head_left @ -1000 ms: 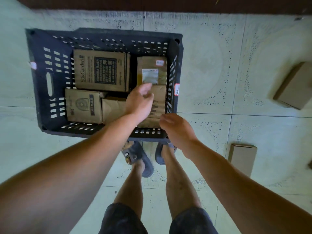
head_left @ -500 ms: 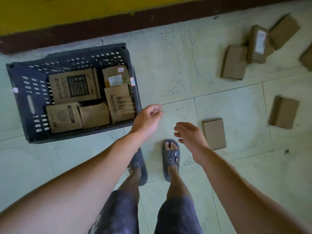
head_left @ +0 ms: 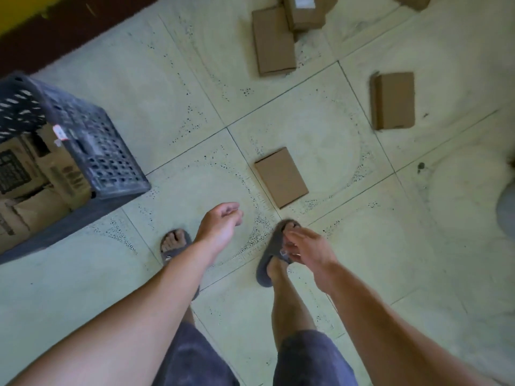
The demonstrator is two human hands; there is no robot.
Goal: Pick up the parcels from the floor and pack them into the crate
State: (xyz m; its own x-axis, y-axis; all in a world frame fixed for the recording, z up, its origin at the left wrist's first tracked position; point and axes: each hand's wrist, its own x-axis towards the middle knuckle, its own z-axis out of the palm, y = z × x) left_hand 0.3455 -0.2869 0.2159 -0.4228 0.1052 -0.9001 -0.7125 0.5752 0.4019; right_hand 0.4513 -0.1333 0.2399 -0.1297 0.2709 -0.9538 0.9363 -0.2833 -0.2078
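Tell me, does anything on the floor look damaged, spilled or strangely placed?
Nothing looks damaged or spilled. The parcels lie scattered at different angles on the floor: the nearest parcel just ahead of the feet, another farther right, and more at the top edge. Both hands are empty. The crate stands at the left.

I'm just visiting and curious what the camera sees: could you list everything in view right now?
Crate: one, dark blue-grey, on the floor at left, cardboard parcels inside.
Nearest parcel: one, brown, flat on the floor ahead of the feet.
Other loose parcels: at least three more, brown, farther off; one alone at right, the others grouped at top.
Floor: pale green tiles.
Slippers: two, grey.
Shorts: dark.
Left hand: empty, fingers curled.
Right hand: empty.
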